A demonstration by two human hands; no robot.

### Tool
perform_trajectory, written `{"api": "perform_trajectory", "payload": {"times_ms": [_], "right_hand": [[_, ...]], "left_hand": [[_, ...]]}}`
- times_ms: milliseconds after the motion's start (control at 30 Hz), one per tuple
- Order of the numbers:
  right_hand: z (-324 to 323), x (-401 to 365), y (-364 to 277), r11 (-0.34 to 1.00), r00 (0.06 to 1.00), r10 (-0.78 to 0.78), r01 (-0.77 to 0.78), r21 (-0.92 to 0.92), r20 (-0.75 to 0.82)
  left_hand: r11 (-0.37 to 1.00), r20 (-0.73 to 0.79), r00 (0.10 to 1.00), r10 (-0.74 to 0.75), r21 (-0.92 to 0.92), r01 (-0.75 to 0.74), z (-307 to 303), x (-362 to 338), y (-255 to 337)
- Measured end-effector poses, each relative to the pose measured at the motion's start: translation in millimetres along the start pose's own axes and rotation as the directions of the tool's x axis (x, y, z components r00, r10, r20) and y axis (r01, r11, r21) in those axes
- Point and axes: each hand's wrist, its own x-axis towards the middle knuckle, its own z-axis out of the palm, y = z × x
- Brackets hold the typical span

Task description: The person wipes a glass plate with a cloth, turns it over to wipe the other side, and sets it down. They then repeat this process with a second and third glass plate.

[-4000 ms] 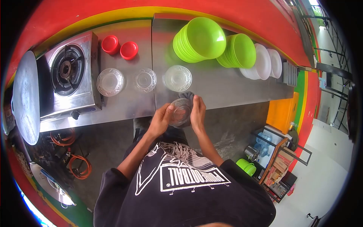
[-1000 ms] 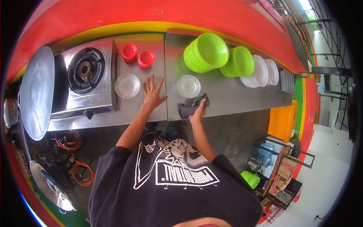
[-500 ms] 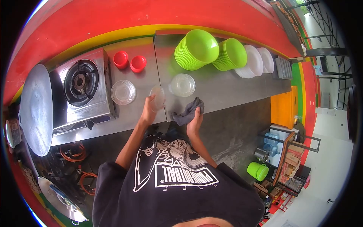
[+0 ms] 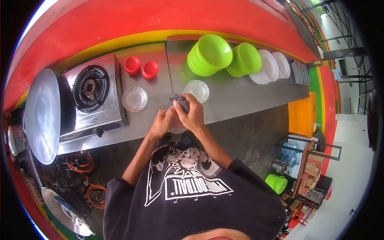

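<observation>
My left hand (image 4: pixel 161 123) is closed on the edge of a small clear plate (image 4: pixel 178 129), held above the counter's front edge and mostly hidden behind the hands. Bunched in my right hand (image 4: pixel 192 114) is a dark grey cloth (image 4: pixel 181 102), pressed against the plate's far side. Just beyond my hands, a small stack of clear plates (image 4: pixel 198 91) rests on the steel counter. Another clear plate (image 4: pixel 135 99) lies to the left, near the stove.
A gas stove (image 4: pixel 91 86) and a big wok (image 4: pixel 42 116) stand left. Behind are red bowls (image 4: pixel 150 69). Tall stacks of green bowls (image 4: pixel 215 52) and white plates (image 4: pixel 266 67) line the wall on the right. An orange container (image 4: pixel 302 114) stands past the counter's end.
My two hands have come together. The right hand has brought the cloth leftward onto the clear plate, and the plate has been drawn lower, toward my body.
</observation>
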Motion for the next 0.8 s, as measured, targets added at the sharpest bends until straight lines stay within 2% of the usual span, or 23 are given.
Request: {"api": "perform_trajectory", "payload": {"times_ms": [33,133,233,267,367,400,500,533,567,600,633,700,733,800], "right_hand": [[0,0,-1,1.000,0.999,-0.009,0.009,-0.002,0.033],[-2,8,4,0.933,0.950,0.309,-0.296,0.205,-0.034],[1,18,12,0.705,0.811,0.563,-0.373,0.603,-0.157],[2,12,13,0.745,0.842,0.527,-0.390,0.542,-0.118],[1,0,21,0.827,0.896,0.445,-0.418,0.377,0.017],[-4,-1,25,0.837,0.898,0.436,-0.431,0.338,0.064],[-13,-4,18,0.883,0.895,0.392,-0.431,0.185,0.212],[-14,-5,18,0.883,0.884,0.388,-0.438,0.169,0.263],[-15,-7,18,0.882,0.868,0.385,-0.446,0.152,0.313],[-12,-8,20,0.876,0.875,0.365,-0.438,0.199,0.319],[-10,-8,23,0.841,0.853,0.424,-0.496,0.218,0.304],[-6,-7,28,0.761,0.803,0.533,-0.593,0.264,0.268],[-3,-9,34,0.742,0.807,0.547,-0.591,0.318,0.224],[4,-8,41,0.574,0.722,0.667,-0.654,0.493,0.181]], "left_hand": [[0.999,-0.001,1.000,0.027,-0.023,-0.027,2,-3,10],[0.990,-0.111,0.991,0.080,-0.110,-0.093,32,-14,46],[0.921,-0.339,0.907,0.250,-0.206,-0.331,56,-7,20],[0.910,-0.430,0.814,0.389,0.045,-0.411,60,-2,9],[0.947,-0.544,0.794,0.273,0.295,-0.123,58,-10,15],[0.929,-0.539,0.793,0.283,0.359,-0.088,54,-10,17],[0.864,-0.329,0.924,0.194,0.503,-0.002,35,-17,34],[0.933,-0.314,0.939,0.140,0.358,-0.020,33,-18,39],[0.925,-0.284,0.952,0.115,0.381,0.002,26,-18,38],[0.953,-0.275,0.959,0.070,0.303,0.018,25,-17,39],[0.974,-0.261,0.965,0.026,0.226,0.034,25,-18,36],[0.997,-0.359,0.933,-0.004,-0.068,-0.022,35,-18,17],[0.976,-0.407,0.913,-0.023,-0.207,-0.068,39,-17,7],[0.977,-0.517,0.831,0.206,0.060,-0.204,40,-22,-10]]}}
